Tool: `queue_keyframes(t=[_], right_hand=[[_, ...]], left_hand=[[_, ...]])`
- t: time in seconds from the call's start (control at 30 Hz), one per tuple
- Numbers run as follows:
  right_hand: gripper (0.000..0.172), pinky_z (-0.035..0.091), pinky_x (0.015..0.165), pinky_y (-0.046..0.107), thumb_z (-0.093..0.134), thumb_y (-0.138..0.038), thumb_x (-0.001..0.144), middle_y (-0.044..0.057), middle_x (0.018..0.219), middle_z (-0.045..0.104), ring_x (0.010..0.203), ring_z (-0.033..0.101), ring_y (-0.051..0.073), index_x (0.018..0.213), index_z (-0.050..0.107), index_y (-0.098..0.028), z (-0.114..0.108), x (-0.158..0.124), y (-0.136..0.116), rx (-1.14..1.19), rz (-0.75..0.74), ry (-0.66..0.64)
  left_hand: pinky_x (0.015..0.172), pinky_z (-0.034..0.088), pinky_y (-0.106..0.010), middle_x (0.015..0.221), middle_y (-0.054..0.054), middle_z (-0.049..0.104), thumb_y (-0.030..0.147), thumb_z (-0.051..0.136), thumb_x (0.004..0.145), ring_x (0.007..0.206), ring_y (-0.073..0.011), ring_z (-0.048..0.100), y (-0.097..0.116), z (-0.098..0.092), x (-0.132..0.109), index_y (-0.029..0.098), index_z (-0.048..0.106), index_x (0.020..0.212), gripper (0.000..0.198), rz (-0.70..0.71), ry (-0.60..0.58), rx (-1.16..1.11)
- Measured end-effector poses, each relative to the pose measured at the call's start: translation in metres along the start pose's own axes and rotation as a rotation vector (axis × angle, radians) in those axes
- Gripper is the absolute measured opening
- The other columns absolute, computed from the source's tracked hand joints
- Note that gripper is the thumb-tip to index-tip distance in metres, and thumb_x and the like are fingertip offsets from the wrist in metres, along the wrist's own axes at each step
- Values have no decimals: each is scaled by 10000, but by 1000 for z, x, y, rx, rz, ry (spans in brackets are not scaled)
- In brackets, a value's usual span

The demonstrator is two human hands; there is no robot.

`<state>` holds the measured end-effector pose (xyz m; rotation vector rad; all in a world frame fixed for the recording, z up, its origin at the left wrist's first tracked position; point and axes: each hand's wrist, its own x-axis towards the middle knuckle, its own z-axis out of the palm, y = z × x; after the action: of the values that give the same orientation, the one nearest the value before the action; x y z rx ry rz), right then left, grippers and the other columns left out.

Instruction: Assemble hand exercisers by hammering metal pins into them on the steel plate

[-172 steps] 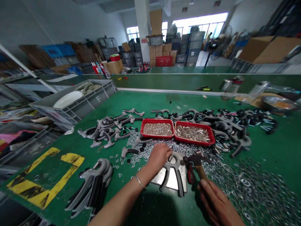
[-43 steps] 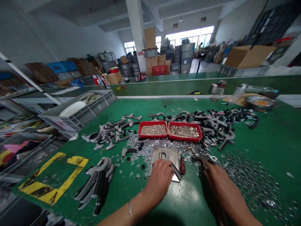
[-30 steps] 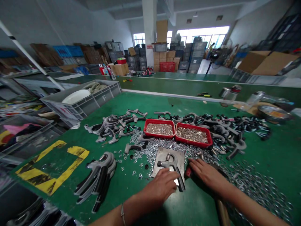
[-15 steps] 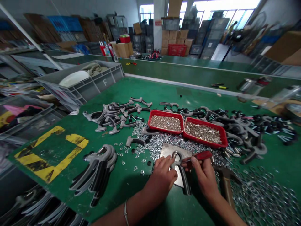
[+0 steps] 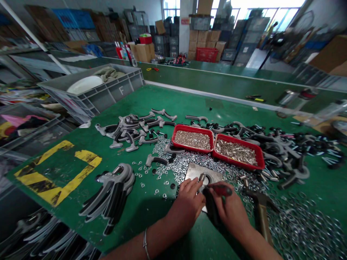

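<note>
Slim red-handled tool (image 5: pixel 223 189) grasped in right hand (image 5: pixel 234 213); grey-and-black, hard-looking hooked handle piece (image 5: pixel 208 177) covered by left hand (image 5: pixel 189 202), firmness of hold not shown. Piece laid on flat silver metal plate (image 5: pixel 193 170). Judged stiff, light, sturdy; best held by black leg. Hook pointed away from person; long axis set near-to-far, slightly slanted.

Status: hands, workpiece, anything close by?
Left hand on grey clamp part, over metal plate. Right hand gripping red-handled tool at the part, tip hidden. Hammer lying right of right hand.
</note>
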<state>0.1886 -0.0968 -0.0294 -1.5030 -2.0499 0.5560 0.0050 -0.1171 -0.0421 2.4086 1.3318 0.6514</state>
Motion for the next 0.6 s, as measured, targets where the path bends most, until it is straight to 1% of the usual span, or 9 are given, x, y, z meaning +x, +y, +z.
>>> queue_keyframes(t=[0.03, 0.07, 0.17, 0.3, 0.37, 0.43, 0.5, 0.53, 0.6], right_hand=[[270, 526, 749, 376, 388, -381, 974, 136, 953, 715, 831, 702, 267, 1039, 556, -180, 0, 2, -3, -32, -53, -38], [255, 526, 720, 364, 376, -363, 978, 130, 925, 713, 791, 702, 259, 1042, 538, -176, 0, 5, -6, -47, -66, -64], [217, 503, 592, 328, 367, -372, 983, 78, 761, 686, 638, 682, 245, 1006, 478, -188, 0, 14, -12, -55, 36, -75], [217, 516, 661, 348, 345, -354, 986, 110, 861, 696, 739, 699, 261, 1038, 474, -187, 6, 15, -14, -59, 15, -69], [223, 514, 644, 337, 350, -355, 984, 103, 848, 694, 718, 695, 252, 1046, 479, -184, 5, 12, -17, -18, 41, -52], [233, 514, 645, 328, 365, -372, 977, 89, 828, 691, 706, 689, 239, 1018, 505, -191, -2, 9, -20, 56, 32, -26], [249, 516, 693, 326, 389, -402, 966, 83, 834, 695, 734, 687, 229, 980, 536, -202, -16, 5, -22, 138, 0, 55], [249, 512, 691, 319, 409, -420, 958, 71, 818, 694, 724, 682, 222, 976, 539, -209, -24, 2, -20, 165, 29, 118], [244, 494, 627, 300, 459, -457, 935, 34, 747, 681, 646, 662, 208, 975, 522, -225, -37, -6, -10, 162, 175, 200]], left_hand=[[1114, 324, -530, 1374, -128, 557, 221, 550, 933, 1340, -295, 441, 0, 0, 0, 162, 648, 965, 118, 0, 3, 2], [1117, 322, -530, 1374, -128, 557, 222, 548, 935, 1340, -296, 441, 0, 1, 0, 161, 648, 969, 122, 0, 12, 1], [1122, 319, -528, 1358, -126, 567, 225, 520, 947, 1346, -287, 434, -2, 2, -1, 166, 643, 912, 141, 14, 55, -15], [1124, 322, -527, 1327, -128, 585, 212, 524, 937, 1343, -282, 433, -4, 5, -3, 167, 631, 934, 116, 35, 96, -39], [1133, 312, -516, 1347, -114, 571, 209, 524, 938, 1356, -273, 417, -6, 9, -5, 174, 624, 927, 107, 36, 99, -45], [1140, 300, -513, 1360, -107, 560, 220, 524, 941, 1364, -268, 402, -7, 11, -7, 182, 621, 916, 107, 28, 94, -46], [1140, 289, -517, 1372, -109, 550, 238, 540, 937, 1365, -272, 397, -7, 10, -7, 185, 625, 930, 100, 17, 67, -49], [1137, 288, -516, 1375, -105, 548, 245, 551, 933, 1360, -273, 400, -7, 7, -6, 188, 628, 930, 96, 13, 46, -60], [1116, 306, -496, 1344, -87, 569, 243, 564, 931, 1324, -263, 432, -5, -3, -2, 197, 637, 923, 87, -7, 15, -101]])
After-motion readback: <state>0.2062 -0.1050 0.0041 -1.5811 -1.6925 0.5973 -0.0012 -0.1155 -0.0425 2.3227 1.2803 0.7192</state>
